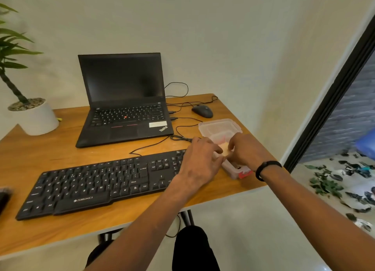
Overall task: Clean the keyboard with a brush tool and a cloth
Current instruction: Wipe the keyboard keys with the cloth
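Keyboard untouched on desk | my hands, left and right, pinch something pale, likely cloth, at box | cleaning not begun, I judge

Keyboard at the worktop front, laptop behind it, plant pot far left, mouse and box right.

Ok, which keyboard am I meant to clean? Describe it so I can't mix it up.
On the wooden desk, look at the near edge, in front of the open laptop. The keyboard is the separate, wide black one with a cable, a number pad and ZEBRONICS printed on its front, unlike the laptop's built-in keys.
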Demonstrator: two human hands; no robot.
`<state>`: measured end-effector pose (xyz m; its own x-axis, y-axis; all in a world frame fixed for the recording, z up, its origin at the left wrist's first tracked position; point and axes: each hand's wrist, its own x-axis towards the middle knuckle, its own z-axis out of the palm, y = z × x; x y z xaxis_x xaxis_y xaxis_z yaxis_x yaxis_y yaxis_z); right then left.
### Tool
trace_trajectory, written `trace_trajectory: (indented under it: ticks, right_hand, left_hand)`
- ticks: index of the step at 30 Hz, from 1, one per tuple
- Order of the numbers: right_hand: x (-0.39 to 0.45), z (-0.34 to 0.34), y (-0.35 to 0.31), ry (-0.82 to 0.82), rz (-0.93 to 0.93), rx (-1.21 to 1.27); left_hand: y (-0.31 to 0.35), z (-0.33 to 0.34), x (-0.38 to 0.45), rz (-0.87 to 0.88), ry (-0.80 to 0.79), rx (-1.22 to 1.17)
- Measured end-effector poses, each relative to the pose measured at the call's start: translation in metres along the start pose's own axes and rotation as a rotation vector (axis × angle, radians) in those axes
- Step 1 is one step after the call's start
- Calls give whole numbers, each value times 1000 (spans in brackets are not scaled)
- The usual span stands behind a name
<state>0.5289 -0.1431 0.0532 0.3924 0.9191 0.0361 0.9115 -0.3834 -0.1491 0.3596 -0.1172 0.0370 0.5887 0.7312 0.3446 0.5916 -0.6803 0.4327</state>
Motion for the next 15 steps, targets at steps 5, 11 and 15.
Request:
trace_trajectory:
  ticks: [5, 11, 15]
  right_hand:
    - [-1, 2, -2, 86, 33, 90]
    - [-11, -34, 2, 289, 43, 277]
    - [-32, -58, -23, 233, -30, 689]
  left_hand:
    - [0, -3, -5, -23, -30, -12]
    - [-10, -22, -15, -222, 37, -321]
    - [-11, -45, -24, -353, 89, -683]
